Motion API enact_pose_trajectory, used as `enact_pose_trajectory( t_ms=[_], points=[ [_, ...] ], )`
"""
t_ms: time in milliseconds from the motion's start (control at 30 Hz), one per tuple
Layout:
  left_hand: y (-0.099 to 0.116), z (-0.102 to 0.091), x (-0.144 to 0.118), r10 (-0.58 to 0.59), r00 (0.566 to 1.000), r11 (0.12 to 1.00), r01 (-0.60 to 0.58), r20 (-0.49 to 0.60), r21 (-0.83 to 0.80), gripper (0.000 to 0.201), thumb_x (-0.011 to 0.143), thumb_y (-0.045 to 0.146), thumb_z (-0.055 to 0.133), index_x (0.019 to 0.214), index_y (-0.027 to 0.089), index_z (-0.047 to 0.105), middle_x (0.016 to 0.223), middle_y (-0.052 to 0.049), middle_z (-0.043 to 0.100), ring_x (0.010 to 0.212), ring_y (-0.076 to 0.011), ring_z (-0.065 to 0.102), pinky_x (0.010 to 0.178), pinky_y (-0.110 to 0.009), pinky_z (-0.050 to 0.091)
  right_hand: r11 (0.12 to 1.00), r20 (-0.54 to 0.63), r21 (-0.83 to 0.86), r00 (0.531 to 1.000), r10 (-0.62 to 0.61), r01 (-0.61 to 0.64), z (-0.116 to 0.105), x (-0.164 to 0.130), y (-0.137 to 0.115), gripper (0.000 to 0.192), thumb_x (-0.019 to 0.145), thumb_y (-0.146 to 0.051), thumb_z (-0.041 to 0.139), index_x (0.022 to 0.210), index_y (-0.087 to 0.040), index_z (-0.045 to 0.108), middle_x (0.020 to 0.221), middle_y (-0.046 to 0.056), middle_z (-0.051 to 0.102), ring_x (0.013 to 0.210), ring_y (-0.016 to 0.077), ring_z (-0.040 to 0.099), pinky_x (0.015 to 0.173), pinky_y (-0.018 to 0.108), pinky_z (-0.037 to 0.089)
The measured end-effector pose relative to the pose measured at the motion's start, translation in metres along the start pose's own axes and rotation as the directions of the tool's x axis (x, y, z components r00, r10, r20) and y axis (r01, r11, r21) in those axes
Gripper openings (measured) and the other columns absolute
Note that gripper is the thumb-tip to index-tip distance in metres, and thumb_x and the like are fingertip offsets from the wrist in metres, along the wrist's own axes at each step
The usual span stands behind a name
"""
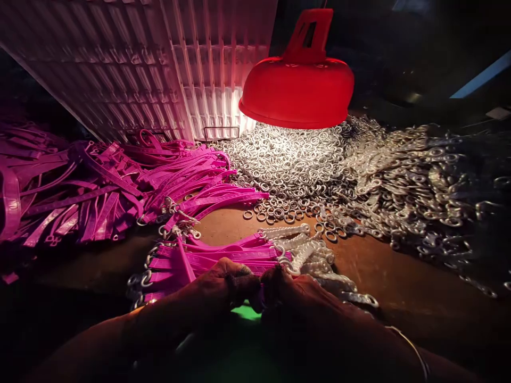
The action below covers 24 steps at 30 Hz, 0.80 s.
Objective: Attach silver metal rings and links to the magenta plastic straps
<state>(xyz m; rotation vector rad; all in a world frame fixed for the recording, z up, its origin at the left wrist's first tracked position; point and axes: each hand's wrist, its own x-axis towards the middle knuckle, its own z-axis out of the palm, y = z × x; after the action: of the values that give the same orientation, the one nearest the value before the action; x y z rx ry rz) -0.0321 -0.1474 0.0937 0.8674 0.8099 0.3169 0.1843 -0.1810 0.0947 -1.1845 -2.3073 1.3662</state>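
Hands (255, 290) low; brown table (399, 287); red lamp (297, 88) overhead

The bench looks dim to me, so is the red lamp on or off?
On. The red lamp glows, and the metal rings heaped right beneath its shade are brightly lit while the surroundings stay dark.

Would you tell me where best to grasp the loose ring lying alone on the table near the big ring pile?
Probably pinch the loose ring across its rim, from above: it lies flat on the bare table, apart from the ring pile, with free space around it.
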Motion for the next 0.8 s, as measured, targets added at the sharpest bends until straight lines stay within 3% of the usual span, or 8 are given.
enact_pose_trajectory(
  t_ms=[133,267,400,600,800],
  points=[
    [-0.006,0.005,-0.006,-0.031,0.999,0.999,0.031,-0.030,0.012,0.049,0.075,0.058,0.063,0.066,0.010,0.061,0.051,0.003,0.043,0.045,-0.0054,0.033,0.042,-0.021,0.019,0.996,0.069,0.008,0.993,0.092,-0.092,0.002,0.004,-0.011,0.019,0.095,-0.030,0.038,0.104,-0.019,0.051,0.077,0.002,0.056,0.062,0.0117,0.048,0.056,0.021,0.037],
    [-0.013,0.013,-0.014,-0.059,0.998,0.993,0.056,-0.032,-0.100,0.045,0.077,0.054,0.062,0.062,0.013,0.055,0.050,0.005,0.041,0.044,-0.0047,0.032,0.042,-0.021,0.021,0.997,0.085,0.027,0.993,0.076,-0.079,0.005,0.004,-0.014,0.014,0.093,-0.030,0.041,0.098,-0.019,0.049,0.071,0.000,0.054,0.057,0.0111,0.043,0.051,0.021,0.032],
    [-0.022,0.017,-0.017,-0.060,0.998,0.984,0.062,0.018,-0.170,0.043,0.082,0.049,0.059,0.059,0.014,0.048,0.049,0.005,0.038,0.042,-0.0043,0.029,0.041,-0.021,0.018,0.976,0.101,0.130,0.982,0.163,-0.175,0.007,0.003,-0.014,0.025,0.097,-0.033,0.031,0.090,-0.021,0.051,0.072,0.001,0.056,0.058,0.0118,0.045,0.054,0.021,0.036],
    [-0.018,0.023,-0.018,-0.059,0.998,0.958,0.049,-0.026,-0.282,0.048,0.074,0.051,0.068,0.055,0.015,0.043,0.047,0.007,0.032,0.042,-0.0029,0.025,0.042,-0.021,0.017,0.991,-0.013,0.129,0.999,0.039,-0.037,0.014,-0.002,-0.006,0.025,0.096,-0.035,0.037,0.108,-0.020,0.054,0.082,0.005,0.061,0.069,0.0144,0.052,0.064,0.023,0.044],
    [-0.030,0.023,-0.020,-0.016,1.000,0.962,0.017,0.007,-0.272,0.047,0.074,0.051,0.068,0.056,0.014,0.045,0.048,0.006,0.035,0.043,-0.0039,0.029,0.043,-0.022,0.017,0.994,0.025,0.106,0.999,0.038,-0.040,0.017,-0.011,-0.006,0.021,0.094,-0.033,0.044,0.106,-0.021,0.055,0.076,0.002,0.057,0.060,0.0126,0.047,0.053,0.021,0.039]
  ],
)
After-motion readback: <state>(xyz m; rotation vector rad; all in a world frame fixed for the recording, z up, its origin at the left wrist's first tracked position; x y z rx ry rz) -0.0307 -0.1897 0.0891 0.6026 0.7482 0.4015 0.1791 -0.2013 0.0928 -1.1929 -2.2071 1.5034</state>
